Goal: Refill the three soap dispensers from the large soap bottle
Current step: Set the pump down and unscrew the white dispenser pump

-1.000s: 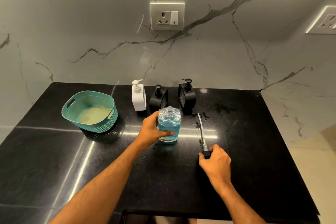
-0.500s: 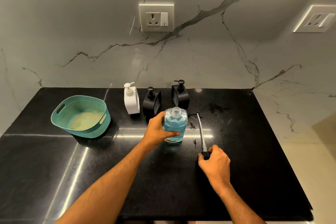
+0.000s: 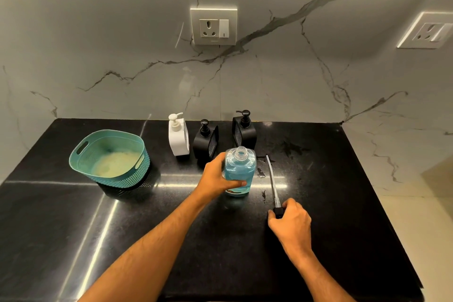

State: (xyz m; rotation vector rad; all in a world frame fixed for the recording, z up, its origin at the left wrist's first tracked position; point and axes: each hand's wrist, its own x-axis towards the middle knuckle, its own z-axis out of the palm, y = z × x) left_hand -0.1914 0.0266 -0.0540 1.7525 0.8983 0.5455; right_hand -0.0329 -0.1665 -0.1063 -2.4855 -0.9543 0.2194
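The large soap bottle [image 3: 239, 172] stands upright on the black counter [image 3: 331, 191], uncapped, its round neck open at the top. It is clear plastic and holds blue liquid soap up to just below the shoulder. A label shows near its base, but the writing is too small to read.

The left hand [image 3: 217, 178] wraps around the bottle's left side, fingers curled across the front and pressed against it, so the bottle sits fully inside the grasp.

The right hand [image 3: 290, 222] rests on the counter to the right of the bottle, closed around the black head of the pump [image 3: 274, 187]. The pump's clear tube runs away from the hand toward the wall, lying on the counter just beside the bottle, with wet spots around it.

Behind the bottle, near the wall, three dispensers stand in a row: a white dispenser [image 3: 178, 136] on the left, a black dispenser [image 3: 205, 141] in the middle and a second black dispenser [image 3: 244, 130] on the right. All have their pumps on; their contents cannot be seen.

To the left sits a teal basket [image 3: 137, 167], with a pale yellowish patch on its floor.
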